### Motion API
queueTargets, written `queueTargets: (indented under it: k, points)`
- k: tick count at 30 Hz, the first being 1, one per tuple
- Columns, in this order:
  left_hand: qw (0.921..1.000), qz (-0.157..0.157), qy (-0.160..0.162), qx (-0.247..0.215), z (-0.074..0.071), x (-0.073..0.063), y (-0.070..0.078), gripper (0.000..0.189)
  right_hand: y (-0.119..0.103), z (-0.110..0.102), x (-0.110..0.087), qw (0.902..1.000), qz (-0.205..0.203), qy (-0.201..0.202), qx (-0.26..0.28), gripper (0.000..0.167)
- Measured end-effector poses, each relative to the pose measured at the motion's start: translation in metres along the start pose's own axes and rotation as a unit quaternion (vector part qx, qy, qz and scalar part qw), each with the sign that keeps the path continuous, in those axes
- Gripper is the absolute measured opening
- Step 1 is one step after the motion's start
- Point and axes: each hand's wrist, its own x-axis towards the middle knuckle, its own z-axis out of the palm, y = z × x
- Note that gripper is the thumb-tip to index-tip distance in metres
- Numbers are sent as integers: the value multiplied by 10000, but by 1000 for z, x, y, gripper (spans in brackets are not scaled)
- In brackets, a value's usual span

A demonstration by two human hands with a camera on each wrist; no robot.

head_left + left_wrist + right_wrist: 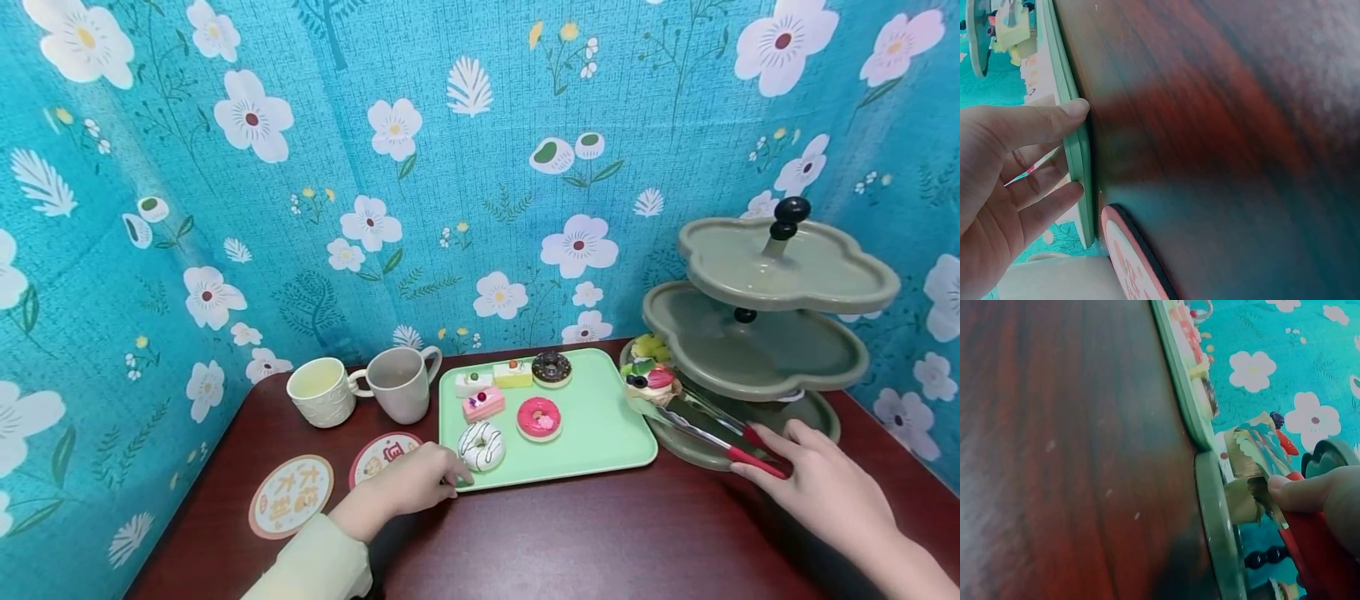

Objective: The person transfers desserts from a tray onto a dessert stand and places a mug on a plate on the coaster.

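Tongs (705,427) in the clasped right hand (825,487) pinch a cake (651,383) over the stand's bottom rim (678,450). Left hand (408,483) grips the tray's near edge (555,477); bare surface (600,542) lies between both hands.

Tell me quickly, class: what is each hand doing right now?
Left hand: grips the near edge of the mint-green rectangular plastic tray.
Right hand: holds red-handled metal tongs clamped on a fruit-topped toy cake.
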Motion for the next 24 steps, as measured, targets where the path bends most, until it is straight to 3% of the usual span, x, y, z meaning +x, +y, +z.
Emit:
queueTargets:
  k: [18,24]
  points:
    - [9998,-161,-108,-67,-2,2,-1,23,25,3,-13,9995,300,15,-124,72]
    - [9997,-170,-136,-109,-3,2,1,23,29,-1,-13,9978,581,-320,-90,76]
